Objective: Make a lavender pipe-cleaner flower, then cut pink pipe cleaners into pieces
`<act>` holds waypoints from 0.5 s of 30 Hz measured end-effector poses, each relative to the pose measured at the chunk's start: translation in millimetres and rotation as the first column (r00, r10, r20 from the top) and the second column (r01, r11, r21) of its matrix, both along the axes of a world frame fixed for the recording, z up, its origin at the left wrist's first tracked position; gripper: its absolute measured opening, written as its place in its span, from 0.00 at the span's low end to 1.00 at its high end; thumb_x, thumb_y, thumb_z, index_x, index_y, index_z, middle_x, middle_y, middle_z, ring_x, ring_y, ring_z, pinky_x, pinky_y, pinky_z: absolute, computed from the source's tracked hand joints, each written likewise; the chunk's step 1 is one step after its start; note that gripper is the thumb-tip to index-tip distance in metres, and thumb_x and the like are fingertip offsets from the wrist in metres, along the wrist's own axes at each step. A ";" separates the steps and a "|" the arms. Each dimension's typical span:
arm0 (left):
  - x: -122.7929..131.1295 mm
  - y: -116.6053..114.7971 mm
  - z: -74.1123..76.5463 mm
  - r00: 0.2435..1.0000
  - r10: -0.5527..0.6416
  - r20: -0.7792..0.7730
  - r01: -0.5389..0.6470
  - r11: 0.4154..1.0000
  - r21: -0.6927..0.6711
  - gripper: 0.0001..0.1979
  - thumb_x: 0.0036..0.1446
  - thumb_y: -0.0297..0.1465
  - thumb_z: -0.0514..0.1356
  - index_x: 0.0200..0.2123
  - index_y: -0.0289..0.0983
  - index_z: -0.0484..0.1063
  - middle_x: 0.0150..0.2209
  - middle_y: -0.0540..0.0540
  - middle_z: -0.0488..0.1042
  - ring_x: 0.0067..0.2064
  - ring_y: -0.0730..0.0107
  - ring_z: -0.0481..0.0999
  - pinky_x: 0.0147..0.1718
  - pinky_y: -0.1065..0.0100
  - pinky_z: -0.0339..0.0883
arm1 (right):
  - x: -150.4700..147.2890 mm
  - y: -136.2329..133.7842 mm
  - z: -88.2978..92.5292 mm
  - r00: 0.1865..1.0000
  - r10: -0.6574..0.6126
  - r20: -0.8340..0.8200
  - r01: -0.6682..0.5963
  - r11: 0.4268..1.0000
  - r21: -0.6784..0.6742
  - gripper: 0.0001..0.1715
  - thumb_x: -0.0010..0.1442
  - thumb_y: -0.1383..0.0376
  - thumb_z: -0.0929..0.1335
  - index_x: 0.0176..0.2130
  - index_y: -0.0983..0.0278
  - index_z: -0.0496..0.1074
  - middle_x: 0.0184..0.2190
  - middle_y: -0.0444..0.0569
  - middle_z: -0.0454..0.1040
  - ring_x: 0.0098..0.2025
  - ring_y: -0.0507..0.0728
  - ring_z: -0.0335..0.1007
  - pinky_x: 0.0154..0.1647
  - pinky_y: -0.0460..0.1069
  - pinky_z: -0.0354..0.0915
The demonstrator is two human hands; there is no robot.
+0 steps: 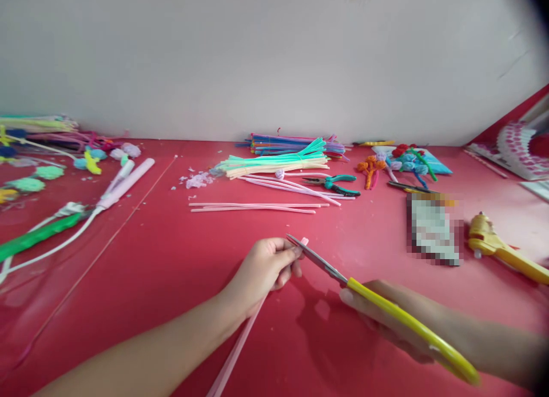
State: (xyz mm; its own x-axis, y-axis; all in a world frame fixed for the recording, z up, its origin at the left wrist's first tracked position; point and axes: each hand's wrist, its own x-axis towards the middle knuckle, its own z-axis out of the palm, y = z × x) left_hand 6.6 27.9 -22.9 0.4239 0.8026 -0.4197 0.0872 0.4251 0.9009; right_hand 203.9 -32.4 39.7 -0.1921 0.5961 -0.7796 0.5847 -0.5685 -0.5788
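My left hand [274, 262] is closed on pale pink pipe cleaners [240, 348], pinching them near one end. A short tip sticks out past the fingers, and the long ends trail down toward the bottom edge. In my right hand [386, 314] are yellow-handled scissors [398, 317]. Their blades meet the pipe cleaners' tip just beyond my left fingertips. Behind the hands, several loose pink pipe cleaners [257, 206] lie side by side on the red table [171, 259].
Bundles of green and cream pipe cleaners [278, 162], pliers [330, 182] and fluffy purple scraps [199, 179] lie farther back. A yellow glue gun [493, 245] is at right. At left are a corded pink styling iron [124, 185], a green-handled tool [43, 237] and pom-poms [49, 172].
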 end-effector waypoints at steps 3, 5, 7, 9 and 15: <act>1.3 1.9 -1.3 1.000 -0.007 0.005 0.007 1.000 -0.022 0.12 0.54 0.36 0.55 0.28 0.32 0.69 0.19 0.50 0.67 0.14 0.86 0.52 0.13 0.77 0.41 | 0.3 -1.0 1.1 1.000 -0.001 -0.008 0.001 1.000 -0.006 0.25 0.44 0.44 0.64 0.20 0.63 0.59 0.15 0.39 0.55 0.15 0.45 0.49 0.15 0.42 0.48; 2.4 1.9 -1.7 1.000 -0.007 0.014 0.008 0.999 -0.045 0.11 0.54 0.35 0.55 0.26 0.32 0.68 0.19 0.50 0.67 0.14 0.86 0.52 0.13 0.77 0.40 | 2.0 -2.6 -2.2 1.000 -0.018 -0.013 0.018 0.999 -0.028 0.28 0.44 0.42 0.63 0.18 0.63 0.58 0.14 0.38 0.54 0.14 0.45 0.49 0.15 0.43 0.48; 3.5 1.5 -2.3 1.000 -0.005 0.027 0.007 0.998 -0.069 0.11 0.54 0.34 0.55 0.26 0.32 0.67 0.19 0.50 0.66 0.14 0.86 0.52 0.13 0.77 0.39 | 4.5 -3.7 -9.6 0.998 -0.011 -0.057 0.008 0.999 -0.050 0.30 0.42 0.40 0.63 0.17 0.63 0.56 0.12 0.38 0.53 0.13 0.44 0.47 0.13 0.42 0.46; 4.2 1.4 -3.2 0.999 -0.007 0.032 0.009 0.997 -0.083 0.10 0.53 0.33 0.55 0.24 0.32 0.67 0.19 0.50 0.66 0.14 0.86 0.52 0.13 0.77 0.39 | 7.1 -4.0 -19.2 0.996 0.006 -0.092 -0.014 0.996 -0.087 0.31 0.41 0.38 0.62 0.16 0.62 0.55 0.10 0.38 0.51 0.12 0.45 0.46 0.12 0.42 0.45; 4.7 4.8 -4.1 0.999 -0.025 0.029 0.027 0.994 -0.106 0.10 0.52 0.30 0.55 0.22 0.32 0.65 0.18 0.51 0.65 0.13 0.87 0.52 0.13 0.77 0.38 | 10.0 0.1 -33.9 0.999 -0.040 -0.027 0.033 0.971 -0.236 0.34 0.48 0.37 0.57 0.15 0.62 0.55 0.09 0.39 0.51 0.10 0.46 0.49 0.10 0.43 0.48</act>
